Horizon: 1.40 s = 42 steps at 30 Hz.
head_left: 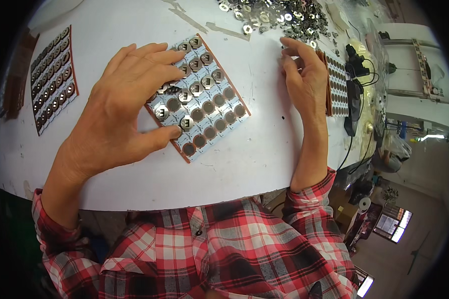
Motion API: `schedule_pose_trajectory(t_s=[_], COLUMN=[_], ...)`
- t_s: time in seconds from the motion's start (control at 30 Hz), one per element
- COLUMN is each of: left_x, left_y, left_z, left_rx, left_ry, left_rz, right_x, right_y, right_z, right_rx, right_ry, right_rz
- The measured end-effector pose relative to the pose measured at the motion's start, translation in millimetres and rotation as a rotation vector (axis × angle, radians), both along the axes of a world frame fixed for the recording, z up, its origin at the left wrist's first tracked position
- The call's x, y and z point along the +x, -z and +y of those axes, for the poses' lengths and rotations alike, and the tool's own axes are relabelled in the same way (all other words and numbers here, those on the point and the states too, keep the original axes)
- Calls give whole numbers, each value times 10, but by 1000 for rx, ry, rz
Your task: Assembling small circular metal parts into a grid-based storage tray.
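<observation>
A light-blue circuit board panel (224,75) with brown edges lies tilted on the white table in front of me. Shiny round metal clips (206,59) sit on its upper and left spots, while dark round pads (208,107) show on the lower right ones. My left hand (110,112) spreads over the panel's left side. Its thumb rests at the edge beside a metal clip (186,123), and its fingers cover part of the upper rows. To the right, away from the panel, my right hand (308,82) is curled with fingertips together. Whatever they pinch is too small to name.
Loose metal clips form a pile (294,17) at the far side. A stack of panels (339,84) stands beyond my right hand, next to black plugs and cables (355,65). Another panel covered with clips (55,74) lies at the left, beside brown sheets (20,82).
</observation>
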<state>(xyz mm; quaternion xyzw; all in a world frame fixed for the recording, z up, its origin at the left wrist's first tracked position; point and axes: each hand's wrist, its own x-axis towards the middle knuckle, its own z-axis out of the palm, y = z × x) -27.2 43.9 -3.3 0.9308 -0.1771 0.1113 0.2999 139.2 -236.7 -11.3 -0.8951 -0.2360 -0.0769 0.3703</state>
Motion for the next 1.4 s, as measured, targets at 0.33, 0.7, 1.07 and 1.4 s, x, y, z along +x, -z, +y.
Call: schedule_pose_trajectory(t_s=[0.33,0.7,1.07,1.4], left_x=[32,216,627,205], left_y=[-29,-530,388,-65], left_z=[32,98,24,80], left_rx=[36,160,-105,-259], left_ry=[-6,188,419,145], left_rz=[-1,249,-837,101], right_x=[176,-199,-492,-567], right_y=[96,-201,-234,-205], right_z=[-71,139,328,372], right_rx=[-408,240,378,319], right_ry=[74,-155,-404,-375], right_rz=[-364,377,898,894])
